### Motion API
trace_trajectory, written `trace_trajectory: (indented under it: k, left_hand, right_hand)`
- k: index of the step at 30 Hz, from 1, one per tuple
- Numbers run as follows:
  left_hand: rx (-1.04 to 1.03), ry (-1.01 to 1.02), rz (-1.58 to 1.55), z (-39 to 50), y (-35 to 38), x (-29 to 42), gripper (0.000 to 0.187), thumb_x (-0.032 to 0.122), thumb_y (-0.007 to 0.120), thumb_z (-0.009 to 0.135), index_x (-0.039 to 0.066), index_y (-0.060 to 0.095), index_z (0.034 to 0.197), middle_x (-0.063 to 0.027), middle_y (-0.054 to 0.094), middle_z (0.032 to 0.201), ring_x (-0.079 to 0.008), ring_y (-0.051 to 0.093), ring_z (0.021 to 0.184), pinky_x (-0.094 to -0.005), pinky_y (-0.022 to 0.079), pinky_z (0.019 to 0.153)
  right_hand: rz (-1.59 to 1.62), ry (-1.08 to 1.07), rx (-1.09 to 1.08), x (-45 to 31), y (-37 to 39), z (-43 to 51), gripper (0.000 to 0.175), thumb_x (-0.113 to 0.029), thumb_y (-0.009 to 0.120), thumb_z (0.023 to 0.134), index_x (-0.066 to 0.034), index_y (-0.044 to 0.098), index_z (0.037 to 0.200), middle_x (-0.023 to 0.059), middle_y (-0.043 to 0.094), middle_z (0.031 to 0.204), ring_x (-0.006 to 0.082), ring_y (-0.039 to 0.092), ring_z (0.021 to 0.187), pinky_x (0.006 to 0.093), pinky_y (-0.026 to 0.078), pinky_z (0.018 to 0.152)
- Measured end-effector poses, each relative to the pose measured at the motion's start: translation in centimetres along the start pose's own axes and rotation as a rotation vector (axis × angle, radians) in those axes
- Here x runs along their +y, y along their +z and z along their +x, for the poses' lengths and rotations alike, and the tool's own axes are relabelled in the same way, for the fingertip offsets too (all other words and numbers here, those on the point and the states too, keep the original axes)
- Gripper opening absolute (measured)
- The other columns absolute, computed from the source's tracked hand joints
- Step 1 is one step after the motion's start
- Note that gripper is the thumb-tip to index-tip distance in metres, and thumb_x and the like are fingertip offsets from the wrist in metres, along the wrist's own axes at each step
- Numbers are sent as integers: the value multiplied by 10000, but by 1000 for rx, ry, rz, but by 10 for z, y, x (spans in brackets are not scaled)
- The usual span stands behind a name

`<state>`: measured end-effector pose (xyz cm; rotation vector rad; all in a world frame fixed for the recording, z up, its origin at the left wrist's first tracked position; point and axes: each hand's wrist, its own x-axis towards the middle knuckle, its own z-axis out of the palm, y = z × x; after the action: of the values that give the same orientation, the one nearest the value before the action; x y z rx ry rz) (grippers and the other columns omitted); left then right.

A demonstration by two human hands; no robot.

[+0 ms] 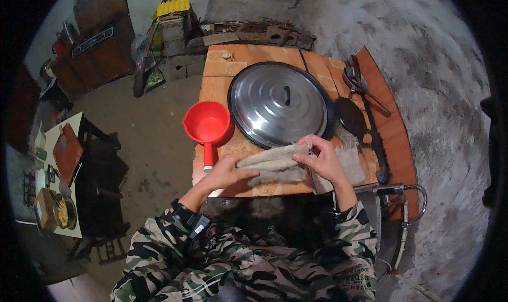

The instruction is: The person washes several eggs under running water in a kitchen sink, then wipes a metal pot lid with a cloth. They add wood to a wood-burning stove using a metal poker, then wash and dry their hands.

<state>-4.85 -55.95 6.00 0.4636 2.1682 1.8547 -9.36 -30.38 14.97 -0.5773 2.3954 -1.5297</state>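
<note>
A folded, pale grey-beige cloth (274,159) is stretched between my two hands, just in front of the stove's round metal lid (270,103). My left hand (228,171) grips its left end, with the thumb toward me. At the other end, my right hand (323,159) pinches a corner between thumb and fingers. The lid bears a dark handle (286,95) and covers a large wok set in the tiled stove top (222,64). Left of the lid sits a red plastic ladle (207,121), its handle pointing toward me, close to my left hand.
Another light cloth (351,167) lies right of my right hand. Beyond it are a dark round cover (351,115) and metal utensils (353,80). A curved faucet (420,203) stands at the right. On the left, a table (75,222) holds a cutting board (68,153) and a food bowl (69,210).
</note>
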Motion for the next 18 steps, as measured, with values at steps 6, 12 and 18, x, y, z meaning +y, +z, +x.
trace_trajectory:
  k: [6, 12, 18]
  left_hand:
    - [271, 198, 349, -3, 13, 19, 278, 191, 676, 807, -10, 586, 975, -147, 591, 914, -290, 586, 863, -365, 460, 742]
    - [362, -360, -696, 6, 50, 15, 492, 423, 525, 935, 59, 416, 1247, -15, 553, 1016, -133, 557, 876, -284, 476, 729]
    - [-23, -386, -643, 14, 57, 3, 621, 93, 768, 752, -20, 411, 1247, -91, 557, 1079, -166, 579, 935, -277, 498, 752]
  right_hand:
    - [-357, -141, 189, 46, 1, 1, 495, -166, 684, 830, -10, 512, 1267, 93, 620, 1015, 154, 592, 840, 265, 471, 756]
    - [18, 100, -150, 46, 59, -33, 620, -288, 726, 784, -33, 435, 1267, 144, 571, 1126, 242, 580, 986, 357, 454, 879]
    - [40, -170, -226, 99, 42, -34, 373, -150, 627, 864, 18, 553, 1188, 137, 561, 1137, 242, 577, 956, 288, 459, 825]
